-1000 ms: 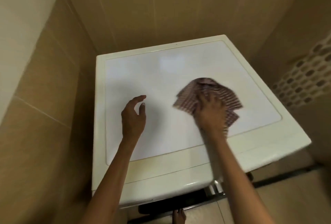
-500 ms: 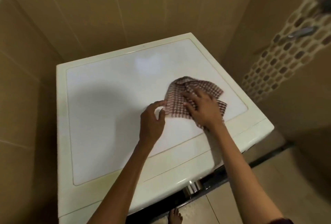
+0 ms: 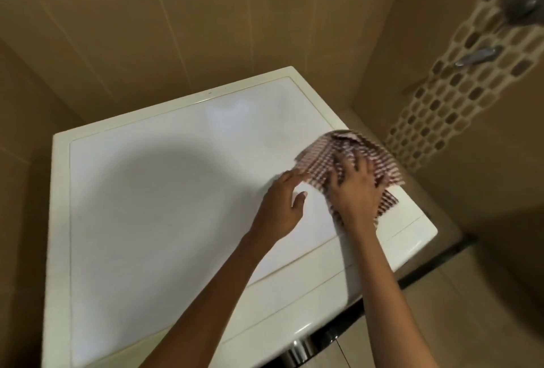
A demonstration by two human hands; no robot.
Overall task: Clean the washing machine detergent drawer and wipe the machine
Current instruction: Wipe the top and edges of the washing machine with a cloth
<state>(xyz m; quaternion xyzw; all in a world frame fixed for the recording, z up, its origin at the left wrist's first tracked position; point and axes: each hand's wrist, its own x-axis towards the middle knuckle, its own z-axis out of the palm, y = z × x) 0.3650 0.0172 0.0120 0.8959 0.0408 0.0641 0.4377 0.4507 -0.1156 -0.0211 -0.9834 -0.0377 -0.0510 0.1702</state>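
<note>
The white washing machine top (image 3: 147, 220) fills the middle of the head view. A red-and-white checked cloth (image 3: 379, 161) lies crumpled near its right edge. My right hand (image 3: 356, 191) presses flat on the cloth with fingers spread. My left hand (image 3: 281, 205) rests on the top just left of it, its fingertips touching the cloth's left edge and its thumb apart. The detergent drawer is out of sight below the front edge.
Beige tiled walls close in behind and on the left. A mosaic strip (image 3: 441, 120) and a metal tap (image 3: 477, 55) are on the right wall. Tiled floor (image 3: 471, 308) lies to the right, and chrome trim (image 3: 300, 350) shows under the front edge.
My right hand has slid the cloth from the middle toward the right edge of the top. My left hand has followed it and now reaches the cloth's edge.
</note>
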